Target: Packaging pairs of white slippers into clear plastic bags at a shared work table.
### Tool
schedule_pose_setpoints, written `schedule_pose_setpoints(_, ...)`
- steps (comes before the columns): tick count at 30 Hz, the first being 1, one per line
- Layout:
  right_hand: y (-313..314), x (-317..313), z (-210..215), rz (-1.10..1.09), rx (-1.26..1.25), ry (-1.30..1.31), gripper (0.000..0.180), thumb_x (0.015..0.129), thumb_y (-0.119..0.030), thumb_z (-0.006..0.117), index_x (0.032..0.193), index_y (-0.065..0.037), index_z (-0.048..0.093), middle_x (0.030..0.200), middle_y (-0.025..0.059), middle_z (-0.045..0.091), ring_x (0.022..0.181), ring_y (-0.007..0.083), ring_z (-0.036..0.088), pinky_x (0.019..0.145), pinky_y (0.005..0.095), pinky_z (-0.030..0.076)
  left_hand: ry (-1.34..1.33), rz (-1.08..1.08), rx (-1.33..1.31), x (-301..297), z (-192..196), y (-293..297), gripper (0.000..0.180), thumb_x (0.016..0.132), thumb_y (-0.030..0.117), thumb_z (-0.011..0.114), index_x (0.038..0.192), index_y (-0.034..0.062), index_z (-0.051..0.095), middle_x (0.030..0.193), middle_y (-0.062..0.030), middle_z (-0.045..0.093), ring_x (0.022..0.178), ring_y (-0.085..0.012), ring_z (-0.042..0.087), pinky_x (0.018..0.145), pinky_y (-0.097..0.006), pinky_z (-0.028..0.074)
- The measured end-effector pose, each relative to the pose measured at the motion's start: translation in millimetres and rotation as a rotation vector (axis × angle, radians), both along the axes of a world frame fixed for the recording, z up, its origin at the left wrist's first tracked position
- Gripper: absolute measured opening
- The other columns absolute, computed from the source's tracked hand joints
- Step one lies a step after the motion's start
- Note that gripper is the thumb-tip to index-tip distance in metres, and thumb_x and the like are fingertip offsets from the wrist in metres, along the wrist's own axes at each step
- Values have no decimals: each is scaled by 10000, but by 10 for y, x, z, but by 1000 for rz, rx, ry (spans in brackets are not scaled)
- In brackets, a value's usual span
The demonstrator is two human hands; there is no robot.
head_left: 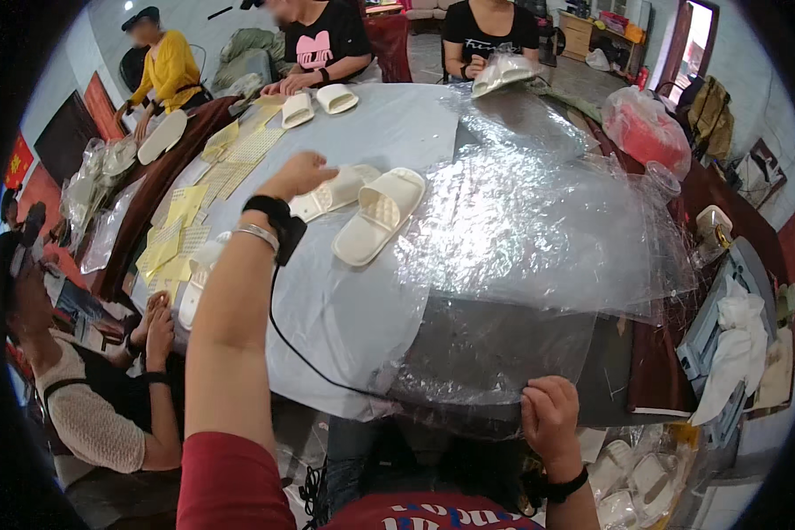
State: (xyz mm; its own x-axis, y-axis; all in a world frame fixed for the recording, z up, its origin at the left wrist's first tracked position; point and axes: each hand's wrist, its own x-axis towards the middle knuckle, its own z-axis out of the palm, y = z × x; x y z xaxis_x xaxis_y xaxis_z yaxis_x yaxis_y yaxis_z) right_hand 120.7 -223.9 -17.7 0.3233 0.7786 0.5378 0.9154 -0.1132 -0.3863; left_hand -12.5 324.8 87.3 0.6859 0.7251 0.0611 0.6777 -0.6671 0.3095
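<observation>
My left hand (pixel 299 174) reaches across the round table and rests on a cream slipper (pixel 336 191). A second cream slipper (pixel 378 216) lies sole-up right beside it. My left wrist carries a black band and a silver bracelet with a black cable running down. My right hand (pixel 549 415) is at the near table edge, fingers closed on the edge of a clear plastic bag (pixel 503 353) from the spread pile of clear plastic bags (pixel 539 212).
Grey cloth (pixel 344 309) covers the table. Yellow sheets (pixel 185 221) lie at the left. Other people sit around with slippers: a pair (pixel 316 103) at the far side, one pair in plastic (pixel 502 74). A red bag (pixel 645 128) sits right. More slippers (pixel 632 481) lie below right.
</observation>
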Motion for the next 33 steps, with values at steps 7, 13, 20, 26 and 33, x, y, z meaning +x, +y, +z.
schedule_pose_setpoints(7,-42,22,-51,-8,-45,23,154,777,-66,700,921,-57,644,963,90,645,933,302,611,808,429,472,48,90,-222,310,-752,-82,972,638,409,841,1369,-83,431,1276,-252,580,1152,-320,588,977,-366,465)
schedule_pose_setpoints(13,-14,39,-28,-22,-67,26,143,773,-63,704,909,-56,657,959,90,652,932,296,615,808,423,473,-233,195,-151,695,-801,-424,1021,645,480,813,1406,-17,347,1235,-232,607,1161,-359,588,971,-406,464)
schedule_pose_setpoints(20,-13,45,-57,-8,-50,53,152,768,-66,703,908,-56,645,945,90,653,936,298,617,810,428,473,-337,439,-45,927,-945,-541,598,793,273,662,1318,93,438,1114,-189,673,1058,-354,642,902,-449,476)
schedule_pose_setpoints(26,-36,19,-22,-1,-45,59,159,762,-62,704,909,-54,642,938,92,653,943,300,619,823,435,472,-621,432,168,792,-969,-550,497,782,220,726,1206,99,499,968,-150,681,884,-331,669,764,-418,516)
schedule_pose_setpoints(33,-32,10,6,10,-11,55,170,760,-66,706,914,-37,639,930,105,646,935,317,613,826,447,471,-919,174,323,359,-170,-1154,472,770,119,712,1199,89,517,937,-136,674,864,-313,662,749,-384,508)
